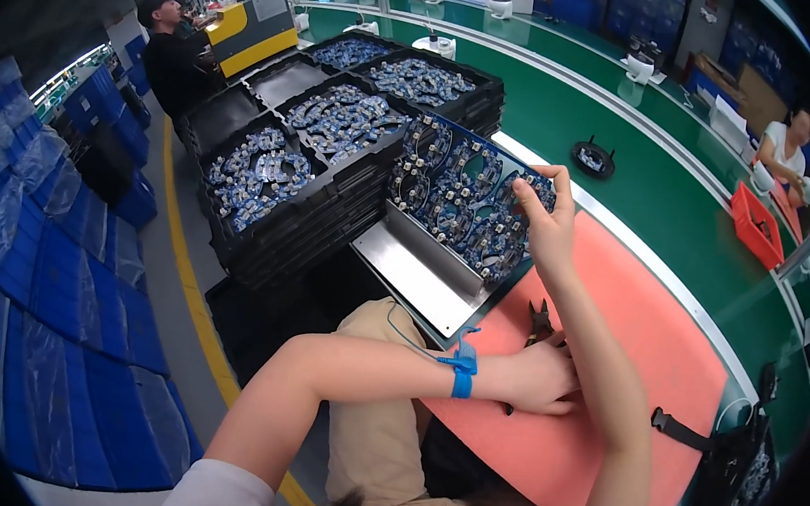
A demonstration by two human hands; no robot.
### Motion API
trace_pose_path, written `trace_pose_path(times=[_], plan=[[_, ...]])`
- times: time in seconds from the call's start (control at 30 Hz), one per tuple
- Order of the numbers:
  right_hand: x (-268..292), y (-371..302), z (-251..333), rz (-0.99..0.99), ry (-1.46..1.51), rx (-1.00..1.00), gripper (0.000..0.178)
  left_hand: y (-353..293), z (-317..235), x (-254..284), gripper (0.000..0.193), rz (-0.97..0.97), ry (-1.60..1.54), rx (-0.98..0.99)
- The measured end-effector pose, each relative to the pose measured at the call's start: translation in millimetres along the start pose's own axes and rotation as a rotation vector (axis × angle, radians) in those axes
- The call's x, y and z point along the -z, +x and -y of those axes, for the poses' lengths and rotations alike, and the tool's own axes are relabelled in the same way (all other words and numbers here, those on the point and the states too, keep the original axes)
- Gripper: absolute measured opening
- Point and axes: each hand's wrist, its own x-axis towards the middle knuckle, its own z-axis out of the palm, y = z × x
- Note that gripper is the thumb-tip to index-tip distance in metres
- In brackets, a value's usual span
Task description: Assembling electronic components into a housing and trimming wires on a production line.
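Observation:
My right hand (pixel 545 212) grips the right edge of a blue circuit-board panel (pixel 468 196), thumb on its face and fingers behind. The panel is tilted up, its lower edge by a bent metal plate (pixel 423 269), and it is filled with curved boards bearing small light components. On the pink mat (pixel 631 311) my left hand (pixel 545 376) is closed over a pair of cutting pliers (pixel 540 321). Their dark jaws point away from me, while the palm hides most of the handles. A blue wrist strap (pixel 463 372) with a cord circles my left wrist.
Stacked black trays (pixel 281 233) of loose curved boards stand at left. Beyond the mat runs a green conveyor (pixel 535 91) carrying a black round part (pixel 592 159) and white units. A red bin (pixel 756 226) and a co-worker are at right; another person stands far left. Blue crates (pixel 59 348) line the aisle.

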Motion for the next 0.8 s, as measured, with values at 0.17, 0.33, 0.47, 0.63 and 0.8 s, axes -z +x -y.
trace_pose_path(times=[0.17, 0.33, 0.47, 0.63, 0.8], plan=[[-6, -3, -1, 0.003, 0.099, -0.041, 0.021, -4, 0, 1, 0.043, -0.023, 0.012, 0.009], [-10, -5, 6, 0.023, 0.082, 0.055, 0.02, -3, 0, 11, 0.049, 0.182, -0.02, 0.069], [-14, -16, 25, -0.03, -0.161, 0.21, 0.021, 0, -3, 12, 0.058, 0.119, -0.078, 0.08], [-9, -9, 50, 0.04, -0.471, 0.368, 0.024, 1, -2, 11, 0.052, 0.016, -0.06, -0.003], [-24, 5, 82, 0.03, -1.01, 0.841, 0.022, 11, -16, 38, 0.034, 0.261, -0.341, 0.198]])
